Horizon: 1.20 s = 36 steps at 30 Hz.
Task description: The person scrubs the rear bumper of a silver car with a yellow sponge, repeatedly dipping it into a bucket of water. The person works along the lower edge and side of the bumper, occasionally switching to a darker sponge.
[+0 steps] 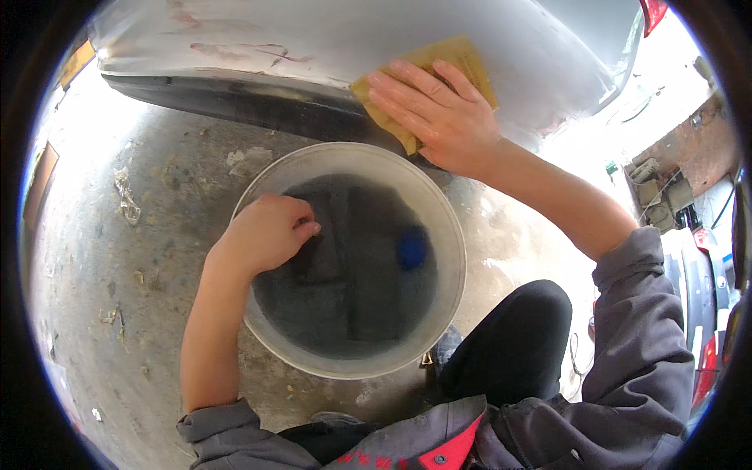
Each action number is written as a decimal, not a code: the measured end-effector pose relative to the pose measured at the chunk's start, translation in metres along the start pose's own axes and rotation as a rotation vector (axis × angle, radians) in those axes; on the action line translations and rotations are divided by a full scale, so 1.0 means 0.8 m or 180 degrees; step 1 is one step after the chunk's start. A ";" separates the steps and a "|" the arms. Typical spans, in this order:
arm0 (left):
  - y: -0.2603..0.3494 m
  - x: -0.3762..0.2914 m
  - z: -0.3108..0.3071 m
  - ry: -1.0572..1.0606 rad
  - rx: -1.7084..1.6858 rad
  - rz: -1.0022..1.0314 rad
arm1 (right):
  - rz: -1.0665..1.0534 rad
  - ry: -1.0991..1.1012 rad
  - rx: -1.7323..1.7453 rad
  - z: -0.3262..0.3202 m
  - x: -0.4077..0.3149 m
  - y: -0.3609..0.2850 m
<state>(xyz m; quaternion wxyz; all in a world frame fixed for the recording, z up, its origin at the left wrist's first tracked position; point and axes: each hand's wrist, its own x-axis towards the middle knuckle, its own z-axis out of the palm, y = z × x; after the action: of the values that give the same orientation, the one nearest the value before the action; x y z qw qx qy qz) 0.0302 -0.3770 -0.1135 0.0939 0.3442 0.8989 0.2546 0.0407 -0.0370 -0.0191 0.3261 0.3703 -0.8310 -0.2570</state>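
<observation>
My right hand (432, 111) lies flat on a yellow-backed sheet of sandpaper (470, 64), pressing it against a silver car body panel (329, 29). Reddish-brown smears and scratches mark the panel left of the sheet. Beneath the panel runs a black lower trim (235, 103). Over the left side of a round whitish bucket (458, 252), my left hand (267, 232) hangs with its fingers curled; whether they pinch something is hidden. Dark water (364, 317) stands in the bucket, with dark rectangular shapes and a blurred blue thing (412, 248) in it.
The bucket stands on a stained concrete floor (170, 282), close to my bent right knee (517, 335). Scraps of clear plastic film (126, 197) litter the floor at left. A red tail light (652, 14) shows at the top right. Assorted gear (655, 194) lies along the right side.
</observation>
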 end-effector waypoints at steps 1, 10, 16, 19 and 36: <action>0.001 0.001 -0.001 -0.0004 0.0019 -0.0052 | -0.0009 -0.0014 0.0107 -0.001 0.000 0.001; 0.001 0.000 -0.001 -0.0015 -0.0223 0.0009 | -0.0002 0.0127 -0.0069 0.005 0.012 -0.004; 0.000 0.000 -0.001 0.0100 -0.0246 0.0124 | 0.0166 0.0095 -0.0287 0.007 -0.008 -0.005; -0.004 0.002 0.000 0.0035 -0.0213 0.0286 | 0.0179 0.0073 -0.0332 0.008 -0.003 -0.008; -0.002 0.004 -0.003 -0.0003 -0.0240 0.0102 | 0.0293 0.0710 0.0216 0.024 0.007 -0.021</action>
<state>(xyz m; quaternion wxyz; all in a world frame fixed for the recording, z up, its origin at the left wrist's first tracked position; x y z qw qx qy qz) 0.0258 -0.3767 -0.1120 0.1030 0.3549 0.8829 0.2896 0.0314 -0.0477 -0.0411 0.4152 0.3688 -0.8139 -0.1707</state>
